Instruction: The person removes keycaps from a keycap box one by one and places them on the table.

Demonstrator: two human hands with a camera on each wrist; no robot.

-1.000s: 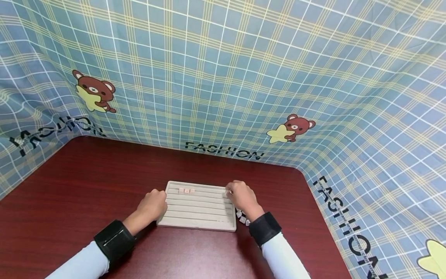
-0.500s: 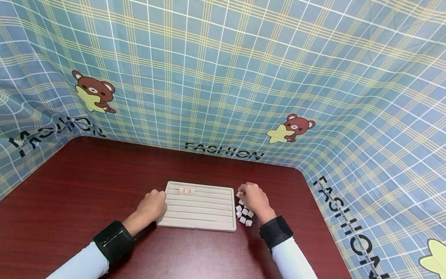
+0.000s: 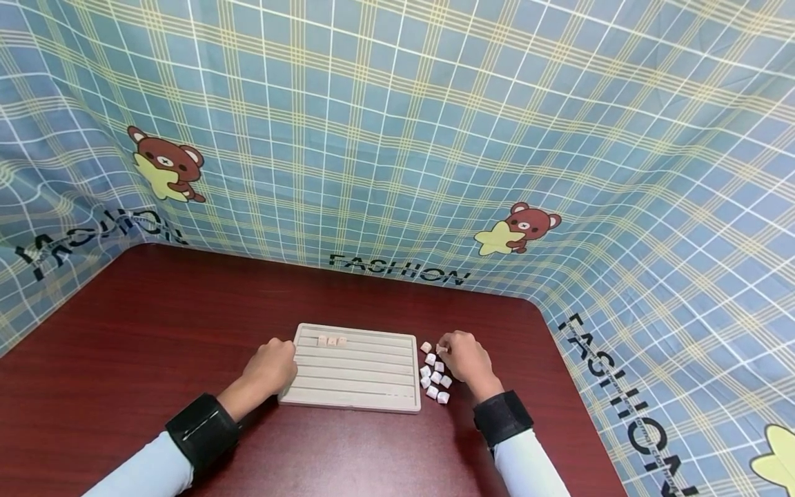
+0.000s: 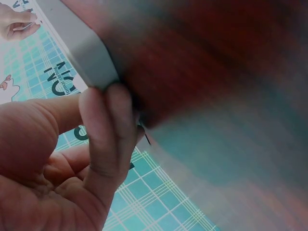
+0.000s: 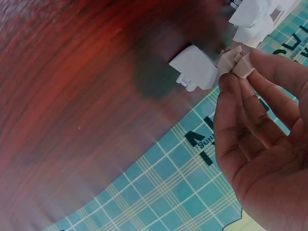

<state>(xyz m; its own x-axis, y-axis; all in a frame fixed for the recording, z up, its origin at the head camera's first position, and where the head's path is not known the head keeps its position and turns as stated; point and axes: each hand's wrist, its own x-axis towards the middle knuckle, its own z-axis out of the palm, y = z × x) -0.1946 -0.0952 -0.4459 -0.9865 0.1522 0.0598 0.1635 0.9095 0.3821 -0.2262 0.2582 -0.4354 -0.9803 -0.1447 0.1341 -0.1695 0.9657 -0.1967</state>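
Observation:
A pale tray point(image 3: 360, 374) with several long ridges lies on the dark red table. My left hand point(image 3: 273, 366) grips its left edge; in the left wrist view, the fingers point(image 4: 108, 130) close on a corner of the tray. Three pinkish keycaps point(image 3: 332, 341) sit side by side on an upper ridge, toward the left. Just right of the tray, my right hand point(image 3: 466, 355) pinches a beige keycap point(image 5: 244, 68) between thumb and fingertips. Several loose white keycaps point(image 3: 437, 377) lie beside that hand, and a single pinkish keycap point(image 3: 426, 347) lies to its left.
The red table point(image 3: 186, 310) extends around the tray on all sides. Behind it and at both sides hangs a blue plaid cloth point(image 3: 373, 172) printed with bears and lettering. One white keycap point(image 5: 196, 66) stands near the right fingertips in the right wrist view.
My right hand has moved right, from over the tray's right end to the loose keycaps, uncovering several of them. It now pinches a keycap. The left hand and tray have stayed put.

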